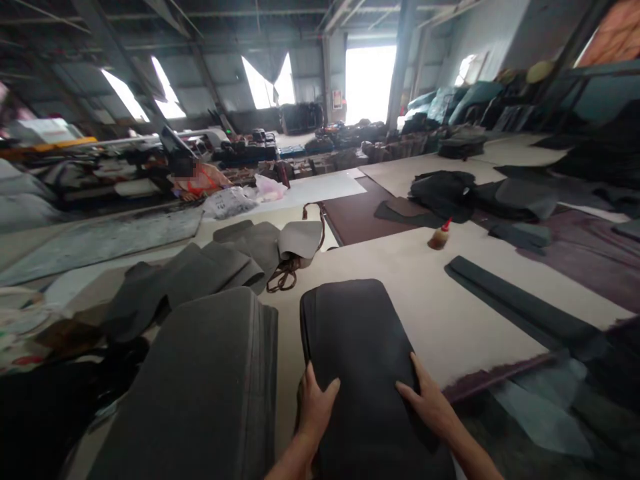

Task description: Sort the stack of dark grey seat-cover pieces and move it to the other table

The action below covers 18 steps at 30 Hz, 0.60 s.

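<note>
A stack of black panels (357, 333) with rounded corners lies on the pale table (400, 267) in front of me. My left hand (316, 403) grips its left edge, thumb on top and fingers down the side. On the right edge my right hand (427, 397) holds it the same way, thumb on the top face. Both hands' lower fingers are partly hidden by the stack's sides. Just left of it stands a thicker stack of grey panels (200, 373), touched by neither hand.
Grey sheets (210, 267) and a brown cord (284, 280) lie behind the grey stack. A red-tipped bottle (439, 237) stands at the right, near a long dark strip (520, 303). Black material (443, 190) is heaped farther back. A person (200, 180) is at the far left.
</note>
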Each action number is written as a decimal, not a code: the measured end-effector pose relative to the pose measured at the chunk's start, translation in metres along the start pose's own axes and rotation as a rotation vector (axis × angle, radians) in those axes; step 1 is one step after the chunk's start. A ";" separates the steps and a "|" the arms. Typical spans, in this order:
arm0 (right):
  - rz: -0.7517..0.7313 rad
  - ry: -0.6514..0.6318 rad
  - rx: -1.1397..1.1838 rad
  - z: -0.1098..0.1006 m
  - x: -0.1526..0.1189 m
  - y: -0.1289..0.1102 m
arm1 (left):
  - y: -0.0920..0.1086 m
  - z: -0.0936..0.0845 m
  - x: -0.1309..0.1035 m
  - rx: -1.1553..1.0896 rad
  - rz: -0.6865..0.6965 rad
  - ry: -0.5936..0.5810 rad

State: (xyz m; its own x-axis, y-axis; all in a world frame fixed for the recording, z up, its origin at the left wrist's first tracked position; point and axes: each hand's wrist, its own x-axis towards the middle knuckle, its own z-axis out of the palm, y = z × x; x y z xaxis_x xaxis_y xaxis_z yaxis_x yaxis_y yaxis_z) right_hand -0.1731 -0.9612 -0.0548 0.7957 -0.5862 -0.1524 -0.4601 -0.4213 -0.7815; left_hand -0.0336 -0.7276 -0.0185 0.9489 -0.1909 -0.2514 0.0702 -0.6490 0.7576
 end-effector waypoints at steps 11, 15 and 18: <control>-0.026 0.008 0.064 0.001 0.022 0.002 | -0.013 0.009 -0.017 0.031 0.063 0.027; -0.156 0.054 0.109 -0.007 0.035 -0.007 | -0.016 0.006 -0.022 -0.010 0.076 0.006; -0.074 0.014 0.195 -0.019 0.034 -0.021 | -0.017 -0.001 -0.022 -0.028 0.097 -0.053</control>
State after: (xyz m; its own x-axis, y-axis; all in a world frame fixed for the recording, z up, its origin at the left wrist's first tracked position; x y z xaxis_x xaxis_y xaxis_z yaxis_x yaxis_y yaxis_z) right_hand -0.1438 -0.9854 -0.0319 0.8185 -0.5685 -0.0828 -0.3142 -0.3223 -0.8930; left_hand -0.0551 -0.7118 -0.0253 0.9342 -0.2907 -0.2069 -0.0120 -0.6050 0.7962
